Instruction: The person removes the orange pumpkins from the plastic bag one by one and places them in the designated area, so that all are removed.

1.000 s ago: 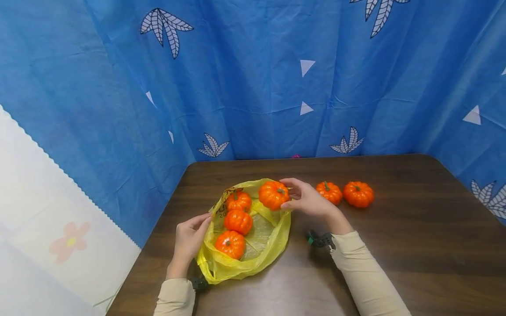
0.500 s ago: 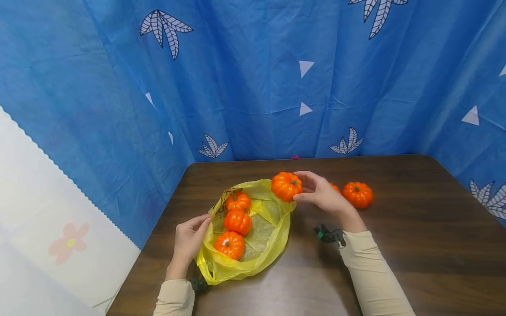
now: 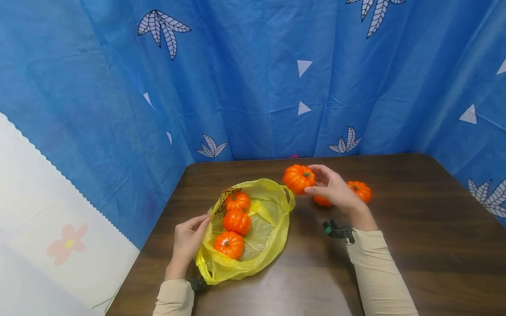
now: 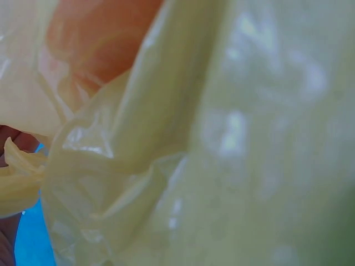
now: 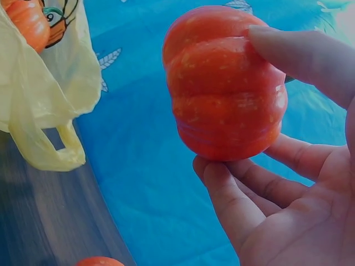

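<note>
My right hand (image 3: 334, 188) holds a small orange pumpkin (image 3: 299, 178) in the air, just right of the bag's rim. In the right wrist view the thumb lies over one side of this pumpkin (image 5: 224, 83) and the fingers support the other. My left hand (image 3: 189, 237) pinches the left rim of a yellow plastic bag (image 3: 276, 235), whose mouth stands wide. Inside the bag lie three pumpkins: one at the back (image 3: 237, 202), a middle one (image 3: 237, 222) and a front one (image 3: 229, 245). Bag film fills most of the left wrist view.
Behind my right hand, two more pumpkins rest on the brown table (image 3: 427, 228); the nearer pumpkin (image 3: 323, 200) is mostly hidden, the farther pumpkin (image 3: 360, 191) partly. A blue curtain (image 3: 253, 87) hangs along the table's back and sides. A white cloth (image 3: 59, 210) shows at left.
My right hand has moved right and slightly away with its pumpkin, from above the bag's interior to beyond its right rim. The left hand and the three bagged pumpkins have stayed put.
</note>
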The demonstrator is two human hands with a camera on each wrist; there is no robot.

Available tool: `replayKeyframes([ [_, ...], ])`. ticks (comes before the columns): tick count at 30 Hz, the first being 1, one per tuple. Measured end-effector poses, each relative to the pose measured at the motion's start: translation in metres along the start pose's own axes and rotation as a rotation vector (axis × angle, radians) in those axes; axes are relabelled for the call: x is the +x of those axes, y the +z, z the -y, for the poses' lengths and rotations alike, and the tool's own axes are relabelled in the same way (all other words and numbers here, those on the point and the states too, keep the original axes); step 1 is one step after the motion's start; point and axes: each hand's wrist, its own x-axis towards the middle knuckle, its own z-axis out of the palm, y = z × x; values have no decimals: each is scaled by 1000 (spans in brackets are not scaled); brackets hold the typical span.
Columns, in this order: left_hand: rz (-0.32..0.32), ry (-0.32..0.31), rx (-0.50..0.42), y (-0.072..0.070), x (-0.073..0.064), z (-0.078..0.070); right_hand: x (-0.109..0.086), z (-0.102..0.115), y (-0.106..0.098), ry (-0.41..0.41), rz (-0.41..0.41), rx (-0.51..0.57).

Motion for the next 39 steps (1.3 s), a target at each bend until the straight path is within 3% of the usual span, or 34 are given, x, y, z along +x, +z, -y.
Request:
replayKeyframes([
  [13,-23,60,13,1,2,1,-10,2,-24,41,-68,66],
  [21,-15,12,15,-1,1,1,-20,-6,-46,103,-190,-24],
  [25,-18,29,24,-1,2,2,-24,-9,-53,119,-237,-42],
  [30,-25,49,22,-1,2,3,-26,-11,-57,133,-260,-52],
  [39,-12,21,7,-1,1,1,-30,-17,-63,146,-292,-17],
])
